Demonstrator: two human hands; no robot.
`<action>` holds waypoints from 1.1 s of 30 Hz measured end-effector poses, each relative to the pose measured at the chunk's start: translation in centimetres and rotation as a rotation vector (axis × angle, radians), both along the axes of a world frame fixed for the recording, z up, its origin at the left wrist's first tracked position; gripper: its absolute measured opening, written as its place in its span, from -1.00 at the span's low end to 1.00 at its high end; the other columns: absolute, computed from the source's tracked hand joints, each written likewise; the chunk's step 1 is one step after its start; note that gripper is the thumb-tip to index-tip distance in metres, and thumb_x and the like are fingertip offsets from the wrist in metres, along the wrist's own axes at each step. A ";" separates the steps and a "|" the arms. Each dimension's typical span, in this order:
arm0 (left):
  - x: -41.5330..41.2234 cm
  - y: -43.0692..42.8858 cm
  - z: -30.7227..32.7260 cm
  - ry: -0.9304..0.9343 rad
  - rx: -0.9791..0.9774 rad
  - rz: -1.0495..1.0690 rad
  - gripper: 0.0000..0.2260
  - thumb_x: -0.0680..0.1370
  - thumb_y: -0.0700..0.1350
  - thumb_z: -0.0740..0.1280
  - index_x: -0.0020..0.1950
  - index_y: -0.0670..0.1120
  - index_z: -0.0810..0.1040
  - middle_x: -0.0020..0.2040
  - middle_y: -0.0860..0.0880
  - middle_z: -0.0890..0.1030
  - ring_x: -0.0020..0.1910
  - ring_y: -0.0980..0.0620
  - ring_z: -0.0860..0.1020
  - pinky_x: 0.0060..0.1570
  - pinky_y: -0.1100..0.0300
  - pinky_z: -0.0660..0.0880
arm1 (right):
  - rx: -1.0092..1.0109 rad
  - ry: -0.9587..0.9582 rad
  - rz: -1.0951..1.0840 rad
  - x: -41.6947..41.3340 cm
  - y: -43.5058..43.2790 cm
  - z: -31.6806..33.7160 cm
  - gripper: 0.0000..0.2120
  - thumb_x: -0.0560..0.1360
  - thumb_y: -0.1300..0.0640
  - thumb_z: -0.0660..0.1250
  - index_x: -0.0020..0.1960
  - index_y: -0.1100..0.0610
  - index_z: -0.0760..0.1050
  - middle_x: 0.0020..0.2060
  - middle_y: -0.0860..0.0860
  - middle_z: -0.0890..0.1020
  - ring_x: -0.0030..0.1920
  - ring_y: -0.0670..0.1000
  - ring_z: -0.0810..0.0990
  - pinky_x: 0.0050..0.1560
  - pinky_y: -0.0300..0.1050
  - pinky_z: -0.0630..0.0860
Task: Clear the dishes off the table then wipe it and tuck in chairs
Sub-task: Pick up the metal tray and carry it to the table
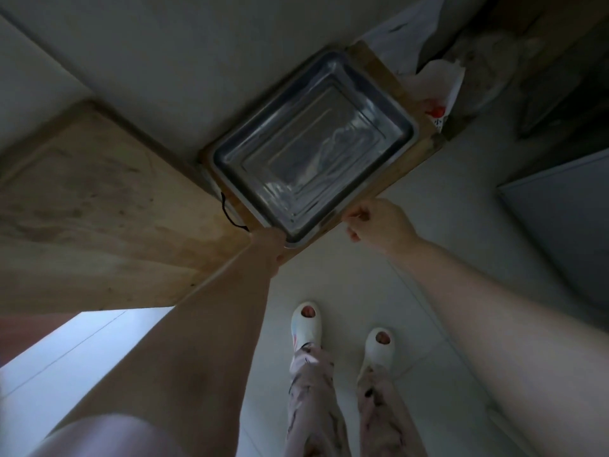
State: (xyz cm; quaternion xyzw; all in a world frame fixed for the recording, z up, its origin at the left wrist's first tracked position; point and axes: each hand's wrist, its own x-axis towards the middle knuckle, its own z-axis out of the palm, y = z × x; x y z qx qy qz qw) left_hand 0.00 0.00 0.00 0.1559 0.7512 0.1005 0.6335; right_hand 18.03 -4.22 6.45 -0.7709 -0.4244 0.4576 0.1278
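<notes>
Both of my bare forearms filled the lower frame, reaching forward over a pale tiled floor where my white open-toed slippers and patterned trousers showed below. My left hand met the near corner of a rectangular metal tray; its fingers were hidden under the rim there, so I could not tell whether they gripped it. My right hand sat at the tray's near right edge with fingers curled in loosely, thumb and forefinger close to the rim, though blur kept me from seeing whether they pinched it.

Shiny and smooth, the tray had rounded corners, a raised lip and a stepped flat bottom, and it held nothing that I could make out besides reflections. It rested on the corner of a worn wooden counter, whose surface was stained and scuffed. A thin black cord lay just beside the tray's left edge. Beyond the far corner sat crumpled white plastic bags, one with something red inside.
</notes>
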 end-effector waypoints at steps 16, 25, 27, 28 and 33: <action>1.7 0.9 6.7 0.082 0.128 -0.085 -0.83 0.55 -0.28 0.23 -0.23 -0.10 0.39 -0.31 -0.03 0.40 -0.40 0.06 0.40 -0.42 0.24 0.38 | -0.036 0.002 -0.058 3.6 -1.9 5.0 -0.89 0.53 0.14 0.28 -0.05 0.08 0.58 -0.06 0.06 0.67 0.00 0.10 0.63 0.13 0.03 0.55; 2.7 -3.5 12.8 0.119 0.220 -0.127 -0.84 0.48 -0.30 0.28 -0.24 -0.14 0.36 -0.35 -0.12 0.36 -0.43 0.01 0.31 -0.42 0.21 0.22 | 0.018 -0.066 -0.086 7.7 -6.0 10.6 -0.85 0.53 0.10 0.24 0.00 0.02 0.59 -0.05 0.05 0.67 -0.01 0.10 0.62 0.05 -0.06 0.56; 3.3 -4.9 14.8 0.144 0.248 -0.179 -0.80 0.50 -0.31 0.28 -0.28 -0.14 0.33 -0.37 -0.12 0.34 -0.46 0.01 0.28 -0.44 0.20 0.18 | 0.040 -0.089 -0.084 8.8 -7.5 12.3 -0.86 0.52 0.11 0.24 -0.04 -0.02 0.57 -0.06 0.04 0.67 -0.01 0.09 0.62 0.03 -0.10 0.55; 3.6 -5.3 15.7 0.149 0.260 -0.188 -0.79 0.51 -0.31 0.27 -0.28 -0.14 0.33 -0.35 -0.12 0.35 -0.45 0.00 0.29 -0.44 0.20 0.19 | 0.053 -0.106 -0.082 9.3 -8.0 12.9 -0.87 0.51 0.12 0.24 -0.08 -0.04 0.55 -0.07 0.04 0.67 -0.01 0.09 0.62 0.02 -0.12 0.54; 5.7 -7.9 21.2 0.202 0.303 -0.273 -0.86 0.51 -0.29 0.30 -0.22 -0.18 0.39 -0.25 -0.17 0.44 -0.41 -0.02 0.37 -0.45 0.20 0.28 | 0.120 -0.184 -0.079 11.4 -11.2 16.7 -0.87 0.48 0.13 0.27 -0.11 -0.07 0.54 -0.02 0.04 0.67 0.03 0.13 0.61 0.07 -0.06 0.56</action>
